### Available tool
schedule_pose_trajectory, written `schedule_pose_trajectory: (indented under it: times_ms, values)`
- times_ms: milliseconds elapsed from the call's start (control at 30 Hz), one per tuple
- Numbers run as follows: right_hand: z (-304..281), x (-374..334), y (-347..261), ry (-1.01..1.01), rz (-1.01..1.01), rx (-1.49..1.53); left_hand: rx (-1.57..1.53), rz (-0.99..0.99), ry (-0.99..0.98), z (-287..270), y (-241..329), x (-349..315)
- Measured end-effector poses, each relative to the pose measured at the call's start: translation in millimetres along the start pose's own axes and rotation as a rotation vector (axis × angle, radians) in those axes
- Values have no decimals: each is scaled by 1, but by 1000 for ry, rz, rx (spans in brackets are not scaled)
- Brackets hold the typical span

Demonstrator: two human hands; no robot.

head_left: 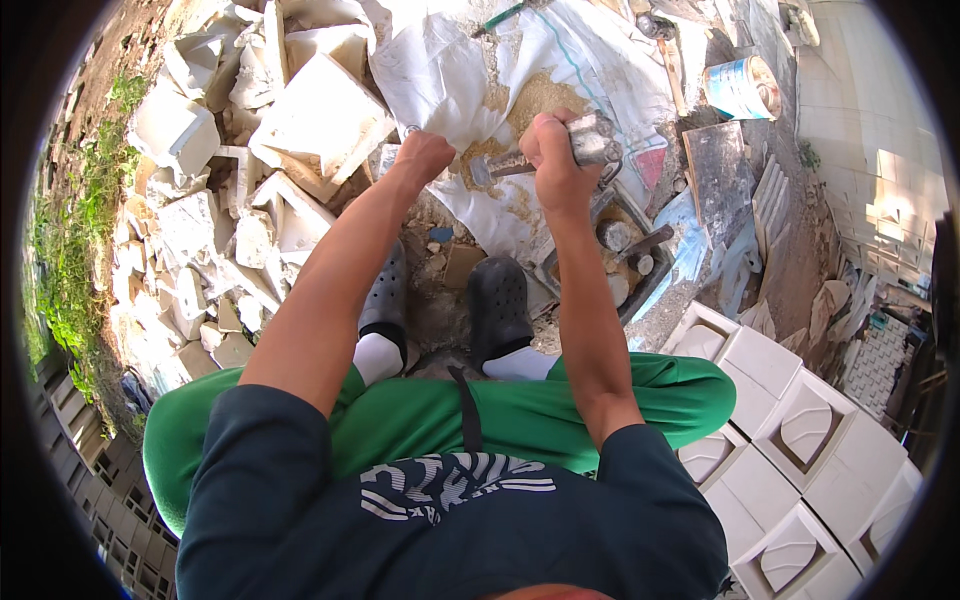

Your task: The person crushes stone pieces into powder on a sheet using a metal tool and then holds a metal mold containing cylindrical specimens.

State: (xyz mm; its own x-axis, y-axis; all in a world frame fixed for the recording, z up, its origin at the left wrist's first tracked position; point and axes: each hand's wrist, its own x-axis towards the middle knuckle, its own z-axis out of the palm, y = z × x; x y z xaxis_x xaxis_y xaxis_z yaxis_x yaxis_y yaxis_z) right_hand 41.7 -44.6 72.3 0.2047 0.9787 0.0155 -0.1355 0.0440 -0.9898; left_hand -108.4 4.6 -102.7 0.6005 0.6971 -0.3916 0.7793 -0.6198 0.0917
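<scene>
My left hand (425,157) is closed in a fist over the edge of a white woven sheet (430,70). A bit of shiny metal shows beside its knuckles, but what the fingers hold is hidden. Farther right, my right hand (562,170) is closed too. From its left side sticks out a dirty scraper (485,172) with a flat blade, pointing toward the left hand. A grey, crusted, ribbed bottle-like thing (596,138) sits against the right side of that hand; whether the hand touches it I cannot tell. Tan wet sand or mortar (543,98) is spread on the sheet beneath.
Broken white cast blocks (320,125) are heaped at the left. On the right are a dark tub (640,265) holding cups and a stick, a blue-and-white can (742,88), a hammer (672,65) and a board (718,175). White moulded blocks (800,430) stand in rows at lower right.
</scene>
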Motion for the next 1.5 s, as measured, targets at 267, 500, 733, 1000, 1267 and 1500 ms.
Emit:
schedule_pose_trajectory:
  times_ms: [267,500,733,1000,1267,1500]
  values:
    - [0,-4,-8,41,-107,86,-25,10,9,0,-6,-1]
    - [-4,6,5,-1,-21,87,-39,34,46,14,-10,4]
    - [-19,7,-2,45,-179,51,-21,28,36,0,-5,3]
    - [-7,12,-17,6,-116,29,-34,-35,158,22,-8,-2]
    - [-19,7,38,71,-187,-100,0,17,25,-11,7,-2]
    - [-10,17,-29,44,-106,97,-71,-15,170,9,-7,-10]
